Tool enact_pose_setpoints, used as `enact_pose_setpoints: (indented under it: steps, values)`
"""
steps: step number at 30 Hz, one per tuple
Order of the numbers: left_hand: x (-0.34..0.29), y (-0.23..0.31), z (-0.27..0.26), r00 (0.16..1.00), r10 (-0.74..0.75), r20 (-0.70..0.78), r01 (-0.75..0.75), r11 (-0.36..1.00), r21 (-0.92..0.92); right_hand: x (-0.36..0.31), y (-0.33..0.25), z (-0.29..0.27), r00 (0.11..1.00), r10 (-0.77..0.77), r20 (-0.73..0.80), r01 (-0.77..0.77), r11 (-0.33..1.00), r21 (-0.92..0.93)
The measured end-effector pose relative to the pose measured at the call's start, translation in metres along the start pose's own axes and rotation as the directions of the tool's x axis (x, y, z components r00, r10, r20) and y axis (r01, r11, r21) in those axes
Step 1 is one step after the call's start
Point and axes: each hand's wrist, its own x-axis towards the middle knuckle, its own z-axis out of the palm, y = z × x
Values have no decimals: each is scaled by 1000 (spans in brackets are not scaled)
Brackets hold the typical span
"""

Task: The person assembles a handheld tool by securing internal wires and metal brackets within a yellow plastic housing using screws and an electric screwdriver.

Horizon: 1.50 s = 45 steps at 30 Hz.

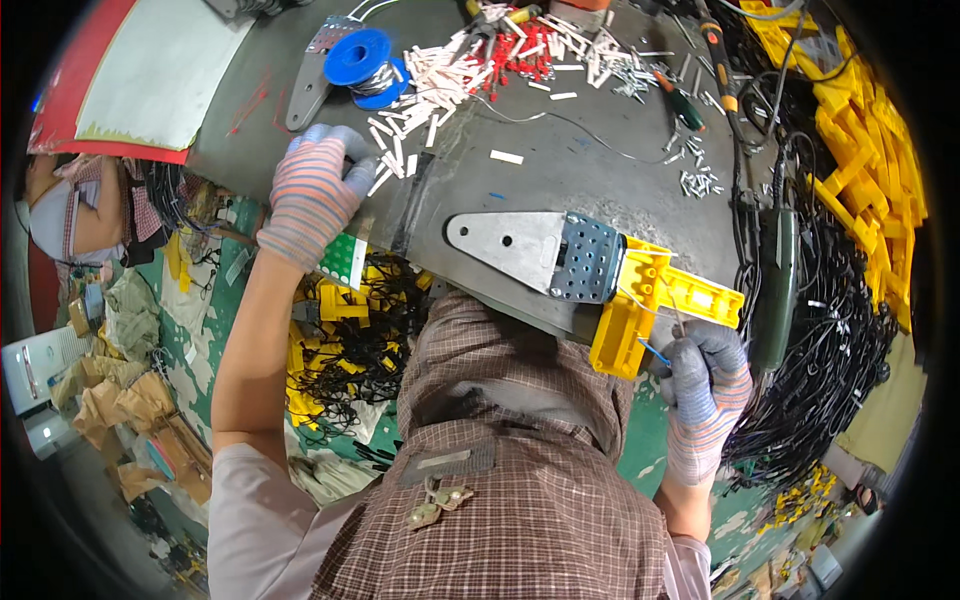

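Note:
My left hand (315,190), in a striped knit glove, rests at the table's edge with its fingers curled in, beside loose white sleeve-like pieces (440,90). Whatever its fingertips may hold is hidden. A yellow plastic housing (640,300) sits against a blue perforated plate (588,258) on a grey tapered metal bracket (510,240), near the table's front edge. My right hand (706,385), gloved alike, is closed at the housing's lower right side, pinching a thin wire (678,318). A short blue wire (655,352) shows beside its fingers.
A blue wire spool (358,58) stands at the back left, its wire trailing across the table (490,185). Red pieces (520,60), small metal parts (700,183) and a green-handled tool (680,102) lie farther back. Yellow housings (870,160) and black cables (820,380) crowd the right.

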Motion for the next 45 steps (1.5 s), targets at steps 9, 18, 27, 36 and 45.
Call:
enact_pose_setpoints:
  steps: [9, 18, 27, 36, 45]
  values:
    - [-33, 109, -37, 976, -124, 181, 196, 120, -973, 16, -3, 5, 994, -35, 101, 49, 989, -137]
    - [-48, 178, -12, 972, 142, 187, 217, -241, -946, 18, -10, -5, 992, -65, 106, 77, 991, -112]
    - [-54, 183, -13, 988, 77, 136, 146, -134, -980, 20, -4, -4, 991, -78, 110, 84, 995, -48]
    - [-53, 183, -18, 995, 86, 53, 55, -18, -998, 17, -9, -4, 979, -154, 133, 177, 968, -178]
    - [-37, 151, -28, 919, 382, 103, -76, 427, -901, 28, -17, 4, 920, -209, 331, 326, 877, -353]
